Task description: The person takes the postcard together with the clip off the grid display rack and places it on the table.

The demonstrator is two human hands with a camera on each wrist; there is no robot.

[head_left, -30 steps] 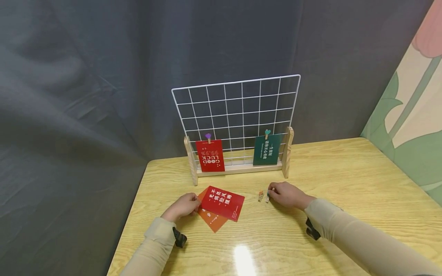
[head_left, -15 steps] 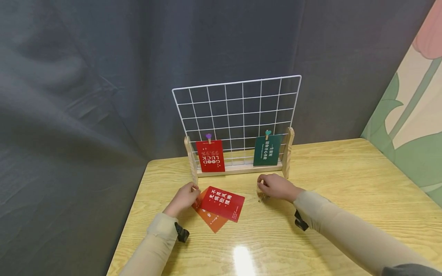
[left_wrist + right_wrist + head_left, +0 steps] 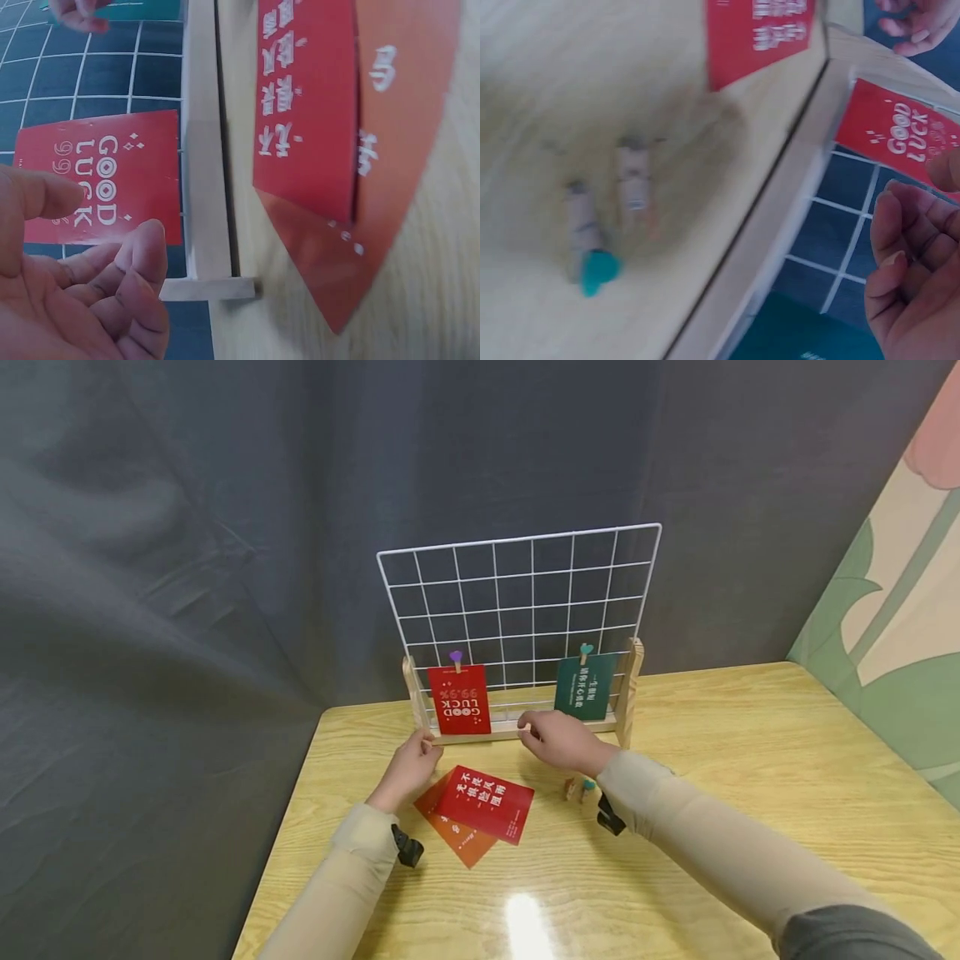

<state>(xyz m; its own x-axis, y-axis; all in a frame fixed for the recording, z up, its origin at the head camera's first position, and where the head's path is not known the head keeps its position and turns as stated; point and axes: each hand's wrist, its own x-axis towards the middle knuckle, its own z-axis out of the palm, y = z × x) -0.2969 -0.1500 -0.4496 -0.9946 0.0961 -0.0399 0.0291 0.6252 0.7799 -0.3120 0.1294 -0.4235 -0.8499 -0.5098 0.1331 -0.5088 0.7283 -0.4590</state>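
Note:
My left hand (image 3: 411, 768) is by the left foot of a white wire grid rack (image 3: 517, 540), in front of a red "GOOD LUCK" card (image 3: 459, 700). Nothing shows between its loosely bent fingers in the left wrist view. My right hand (image 3: 561, 742) hovers before the rack's wooden base, near a green card (image 3: 585, 685), its bent fingers likewise holding nothing. A purple heart clothespin (image 3: 457, 660) clips the red card to the grid; a teal heart clothespin (image 3: 585, 652) clips the green one. Two loose clothespins, one plain-looking (image 3: 634, 180) and one teal-hearted (image 3: 592, 247), lie on the table.
A red card (image 3: 487, 803) with white characters lies across an orange card (image 3: 467, 843) on the wooden table (image 3: 720, 860), nearer than the rack. Behind stands a dark curtain (image 3: 517, 443). A painted flower wall (image 3: 900, 610) borders the right side.
Both hands have moved forward toward the rack. The right has left the loose clothespins and shifted left. The left has come away from the corner of the lying cards, which stay put.

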